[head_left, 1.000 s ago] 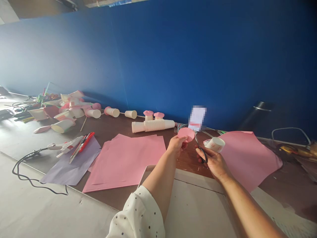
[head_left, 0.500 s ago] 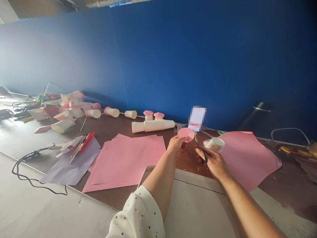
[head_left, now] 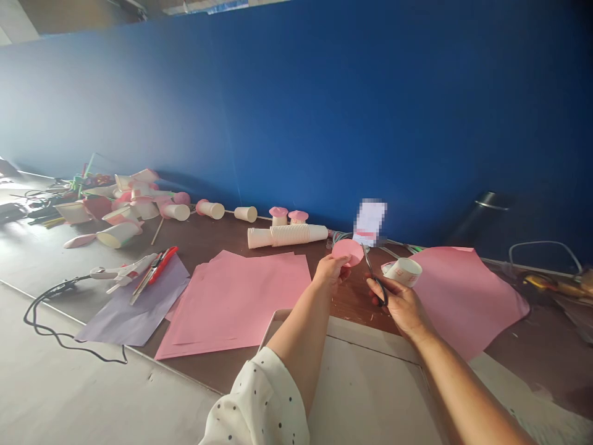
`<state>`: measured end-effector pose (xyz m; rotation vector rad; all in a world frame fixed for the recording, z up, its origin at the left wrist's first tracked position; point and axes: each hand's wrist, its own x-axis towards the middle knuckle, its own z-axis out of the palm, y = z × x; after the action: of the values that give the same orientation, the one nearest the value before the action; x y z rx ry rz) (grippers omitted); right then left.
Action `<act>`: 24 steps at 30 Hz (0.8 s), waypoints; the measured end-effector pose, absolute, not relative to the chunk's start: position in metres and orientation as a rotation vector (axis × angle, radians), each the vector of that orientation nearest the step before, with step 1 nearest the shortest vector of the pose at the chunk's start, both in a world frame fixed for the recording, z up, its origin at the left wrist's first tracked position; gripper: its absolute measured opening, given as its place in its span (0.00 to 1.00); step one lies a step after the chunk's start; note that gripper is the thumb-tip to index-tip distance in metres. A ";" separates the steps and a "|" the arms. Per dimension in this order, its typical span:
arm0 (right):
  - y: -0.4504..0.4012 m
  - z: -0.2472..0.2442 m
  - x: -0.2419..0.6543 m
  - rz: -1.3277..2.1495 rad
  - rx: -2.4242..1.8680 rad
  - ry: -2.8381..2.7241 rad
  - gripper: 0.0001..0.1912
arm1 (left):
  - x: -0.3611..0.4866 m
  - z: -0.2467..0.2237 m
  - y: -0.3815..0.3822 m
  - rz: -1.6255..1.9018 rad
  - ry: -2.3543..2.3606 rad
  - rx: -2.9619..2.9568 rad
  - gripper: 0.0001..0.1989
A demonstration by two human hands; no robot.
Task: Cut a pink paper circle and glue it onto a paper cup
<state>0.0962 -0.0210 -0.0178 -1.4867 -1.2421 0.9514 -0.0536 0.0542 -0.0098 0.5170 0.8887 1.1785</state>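
A blue partition [head_left: 296,111] backed the brown table [head_left: 208,238] as the left hand [head_left: 330,271] pinched a pink paper disc [head_left: 348,248] right of centre, likely light, easily creased, best held near its rim; the right hand [head_left: 404,308] gripped scissors [head_left: 384,296].

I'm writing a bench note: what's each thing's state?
Round pink paper disc: held, left hand.
Black-handled metal scissors: held, right hand; opening unclear.
Printed white paper cup: tipped sideways.
Stacked white paper cups: nested, sideways.
Rectangular pink paper sheets: stacked unevenly.
Red utility knife: lying down.
White corded glue gun: lying down.
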 end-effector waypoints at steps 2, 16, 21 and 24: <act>-0.020 -0.020 0.097 0.970 -1.472 -1.234 0.28 | -0.054 -0.011 0.055 1.180 0.870 0.489 0.12; -0.022 -0.019 0.097 1.036 -1.464 -1.233 0.26 | -0.055 -0.011 0.054 1.177 0.831 0.443 0.14; -0.023 -0.018 0.097 1.040 -1.468 -1.240 0.27 | -0.054 -0.012 0.055 1.180 0.829 0.451 0.13; -0.024 -0.016 0.096 1.045 -1.459 -1.248 0.27 | -0.053 -0.013 0.056 1.176 0.835 0.455 0.14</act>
<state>0.0960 -0.0236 -0.0164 -1.4587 -1.2484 1.0449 -0.0533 0.0559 -0.0132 0.4548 0.8350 1.1755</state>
